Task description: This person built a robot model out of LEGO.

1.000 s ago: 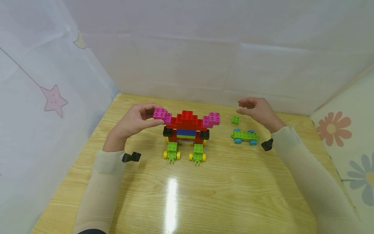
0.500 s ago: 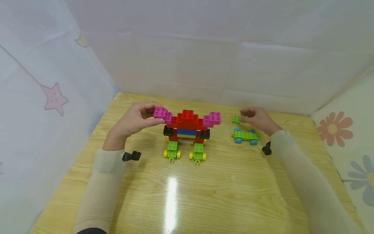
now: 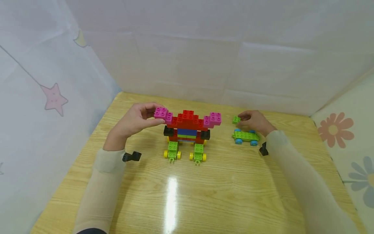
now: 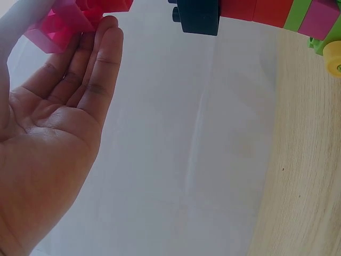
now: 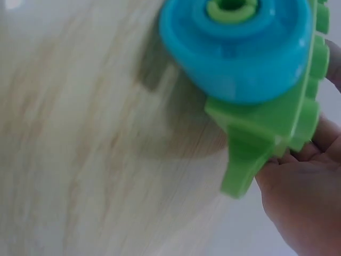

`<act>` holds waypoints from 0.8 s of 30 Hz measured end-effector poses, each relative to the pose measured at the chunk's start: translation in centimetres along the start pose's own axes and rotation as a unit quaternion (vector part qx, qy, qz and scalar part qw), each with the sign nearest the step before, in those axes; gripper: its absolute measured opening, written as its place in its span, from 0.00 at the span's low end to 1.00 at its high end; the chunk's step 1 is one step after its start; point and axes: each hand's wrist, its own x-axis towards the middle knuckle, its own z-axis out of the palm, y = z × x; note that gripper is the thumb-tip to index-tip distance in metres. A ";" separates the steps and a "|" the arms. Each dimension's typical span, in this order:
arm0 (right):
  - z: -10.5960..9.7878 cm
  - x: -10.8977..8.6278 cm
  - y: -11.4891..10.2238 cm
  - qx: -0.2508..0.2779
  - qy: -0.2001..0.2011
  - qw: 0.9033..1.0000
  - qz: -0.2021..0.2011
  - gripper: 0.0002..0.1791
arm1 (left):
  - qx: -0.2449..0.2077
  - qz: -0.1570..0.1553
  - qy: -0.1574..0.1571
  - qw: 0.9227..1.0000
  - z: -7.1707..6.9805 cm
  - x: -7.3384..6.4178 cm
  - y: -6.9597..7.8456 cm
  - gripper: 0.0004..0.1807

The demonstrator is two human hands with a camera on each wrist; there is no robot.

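My left hand (image 3: 135, 121) holds the left pink block (image 3: 160, 112) of a building-block figure, thumb in front and fingers behind it. The figure stands on the table. Stepped red blocks (image 3: 187, 119) top it, black blocks (image 3: 205, 134) stick out at its sides, and two green legs (image 3: 198, 152) have yellow wheels. In the left wrist view the pink blocks (image 4: 64, 24) lie against my fingers. My right hand (image 3: 257, 122) pinches a small green block (image 3: 236, 120) at the table's back right. That block is hidden in the right wrist view.
A green wheeled base (image 3: 246, 136) with blue wheels stands just in front of my right hand, and fills much of the right wrist view. The wooden table (image 3: 222, 191) meets a pale cloth backdrop (image 3: 187, 65) at the back and sides.
My right hand has come down and left to the small green block, its fingers closing around it. My left hand has stayed at the pink block.
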 end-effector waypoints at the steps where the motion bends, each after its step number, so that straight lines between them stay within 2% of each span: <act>1: 0.1 0.0 -0.1 0.000 0.001 1.000 0.002 0.35 | 0.001 0.000 0.000 1.000 0.0 0.0 0.0 0.19; 15: 0.0 0.0 -0.8 -0.035 0.013 0.999 0.010 0.33 | 0.011 -0.002 0.001 1.000 0.1 -0.1 0.1 0.21; 19: -0.4 -0.4 -1.7 -0.045 0.020 0.999 -0.002 0.33 | 0.010 0.000 -0.001 1.000 0.1 0.0 0.0 0.21; 24: -1.2 -1.2 -4.2 -0.049 0.046 0.997 -0.028 0.33 | 0.009 0.002 -0.005 1.000 0.0 0.0 0.0 0.20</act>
